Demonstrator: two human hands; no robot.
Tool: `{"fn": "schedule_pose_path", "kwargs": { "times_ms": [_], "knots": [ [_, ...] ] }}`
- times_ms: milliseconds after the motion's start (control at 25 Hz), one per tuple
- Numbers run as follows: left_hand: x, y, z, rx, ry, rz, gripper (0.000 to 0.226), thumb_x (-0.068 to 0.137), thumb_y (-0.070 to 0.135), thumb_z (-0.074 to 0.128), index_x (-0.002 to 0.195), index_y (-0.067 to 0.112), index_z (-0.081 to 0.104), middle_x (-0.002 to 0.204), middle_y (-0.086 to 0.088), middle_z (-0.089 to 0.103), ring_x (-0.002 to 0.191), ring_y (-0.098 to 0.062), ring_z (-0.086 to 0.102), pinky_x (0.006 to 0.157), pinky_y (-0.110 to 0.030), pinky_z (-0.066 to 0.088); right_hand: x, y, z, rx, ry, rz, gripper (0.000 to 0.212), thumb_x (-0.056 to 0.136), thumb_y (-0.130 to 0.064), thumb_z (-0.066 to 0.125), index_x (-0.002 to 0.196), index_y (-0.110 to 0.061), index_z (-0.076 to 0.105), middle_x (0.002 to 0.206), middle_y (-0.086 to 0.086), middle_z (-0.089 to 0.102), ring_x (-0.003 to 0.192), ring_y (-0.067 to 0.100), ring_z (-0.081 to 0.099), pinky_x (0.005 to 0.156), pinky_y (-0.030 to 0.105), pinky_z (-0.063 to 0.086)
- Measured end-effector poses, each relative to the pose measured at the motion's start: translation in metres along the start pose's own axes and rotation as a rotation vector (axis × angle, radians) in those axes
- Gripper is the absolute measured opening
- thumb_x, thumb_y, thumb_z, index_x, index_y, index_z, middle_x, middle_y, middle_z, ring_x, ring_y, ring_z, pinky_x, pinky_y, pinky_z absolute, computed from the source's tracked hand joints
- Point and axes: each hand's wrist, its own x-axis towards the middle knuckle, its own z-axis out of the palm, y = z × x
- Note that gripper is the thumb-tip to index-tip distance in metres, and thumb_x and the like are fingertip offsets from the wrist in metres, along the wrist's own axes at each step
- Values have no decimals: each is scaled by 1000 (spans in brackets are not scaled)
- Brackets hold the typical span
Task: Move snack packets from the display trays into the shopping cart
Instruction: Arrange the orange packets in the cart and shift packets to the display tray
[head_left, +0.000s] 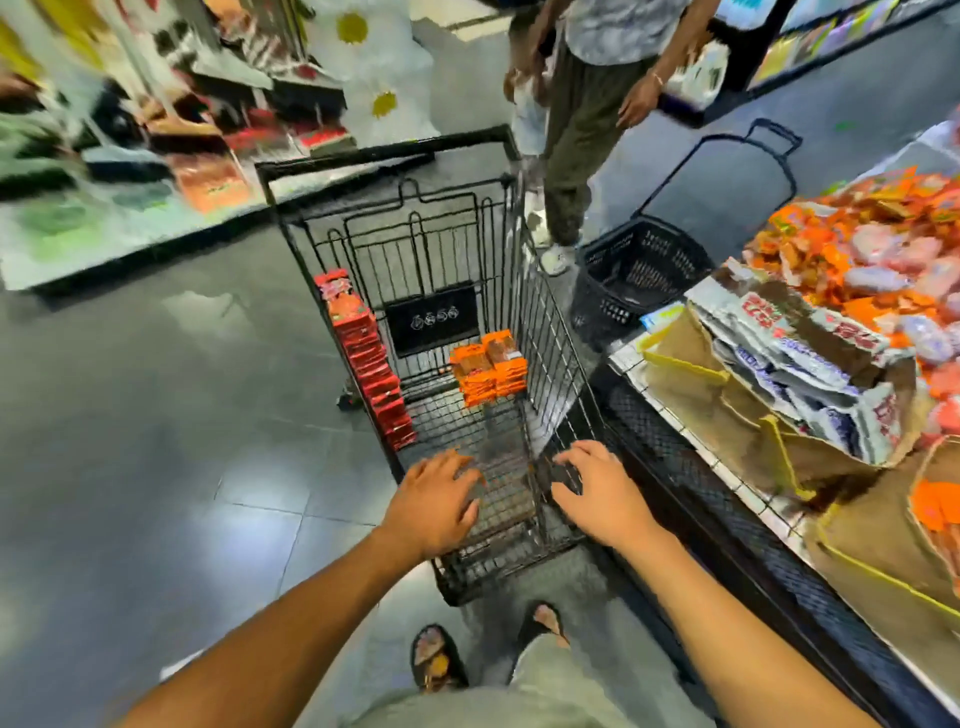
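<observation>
Left hand (431, 501) and right hand (597, 493), both released with fingers spread, over near end of cart (545, 322) containing orange packets (488, 366).

Shop: wire cart (540, 322), snack display trays (737, 415), aisles.

Single head-worn view, wide-angle, looking forward and steeply down; cart (447, 312) close ahead, floor beneath.

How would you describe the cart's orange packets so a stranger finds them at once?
Find the black wire shopping cart. On its floor, towards the far end, lie the orange packets. The red packets line its left wall; these form a short pile at the right.
</observation>
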Motion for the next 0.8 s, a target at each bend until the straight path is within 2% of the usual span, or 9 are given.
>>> {"fn": "schedule_pose_path", "kwargs": {
  "times_ms": [120,240,360,480,600,720,800],
  "knots": [
    [-11,-31,9,-8,-19,-99,45,102,48,41,143,29,50,159,-1,38,149,-25,31,121,-49,28,30,-17,31,-18,-133,-21,38,95,-36,61,132,-23,58,145,1,41,121,26,54,101,35,44],
    [-7,-50,10,-21,-6,-157,45,103,46,43,144,28,49,161,-1,35,153,-26,23,124,-52,19,61,-29,50,-47,-233,-40,39,95,-32,61,133,-21,58,142,1,42,128,23,48,108,36,42],
    [12,-70,6,7,18,-224,46,100,44,48,142,26,51,161,-4,35,156,-29,16,125,-55,9,106,-30,64,-66,-304,-37,35,93,-30,62,128,-22,60,134,-2,47,125,22,48,109,39,41],
    [46,-96,-4,37,22,-289,48,94,40,54,140,26,53,160,-6,38,157,-30,16,123,-54,-5,166,-20,77,-58,-354,-25,28,90,-31,65,117,-27,61,124,-3,54,122,22,53,105,42,47],
    [90,-120,-14,88,-17,-292,46,89,34,61,135,25,57,158,-6,43,156,-31,19,125,-58,-8,231,-14,78,-48,-343,-29,30,92,-29,64,121,-22,62,118,-1,53,112,19,56,101,40,48],
    [135,-140,-14,95,-79,-309,45,90,33,62,134,25,57,157,-3,43,156,-28,19,121,-66,-12,307,-7,78,-21,-357,54,40,93,-30,62,129,-13,58,114,9,62,94,26,65,83,39,53],
    [152,-152,-8,100,-97,-333,44,92,38,59,135,26,57,151,0,49,153,-27,26,119,-73,-6,355,1,86,-14,-345,141,38,92,-32,61,124,-12,58,104,9,66,90,30,66,75,40,55]
  ]
}}
